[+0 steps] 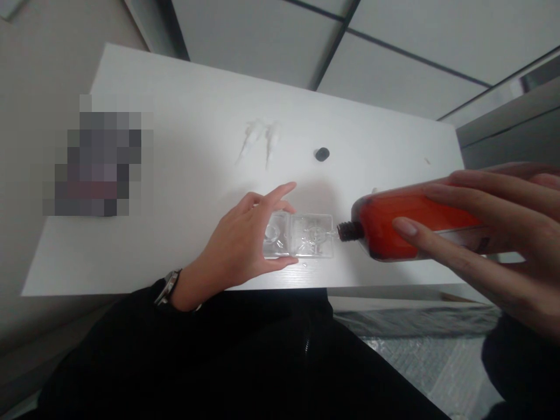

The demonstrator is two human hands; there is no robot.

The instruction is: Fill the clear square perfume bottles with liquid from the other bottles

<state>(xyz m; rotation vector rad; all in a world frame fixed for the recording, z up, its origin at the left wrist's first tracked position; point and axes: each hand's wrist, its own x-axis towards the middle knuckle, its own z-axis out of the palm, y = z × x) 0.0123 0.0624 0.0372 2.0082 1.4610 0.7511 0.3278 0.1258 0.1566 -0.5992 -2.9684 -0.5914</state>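
Observation:
My right hand [494, 233] is wrapped round a red-orange bottle [394, 219], tipped nearly on its side with its dark threaded neck pointing left. Clear liquid [330, 233] runs from the neck towards a small clear plastic case [324, 219] on the table. That case lies opened out flat in two square halves, with a round hub in the left half. Around the left half my left hand [258, 236] grips, thumb along the near edge and fingers at the far edge. The palm hides part of that half.
On the white table [175, 146] a black bottle cap [322, 154] lies beyond the case. Two white wispy pieces [251, 140] rest to its left. A pixelated object [98, 163] stands at the left edge. White panels [262, 41] rise behind the table.

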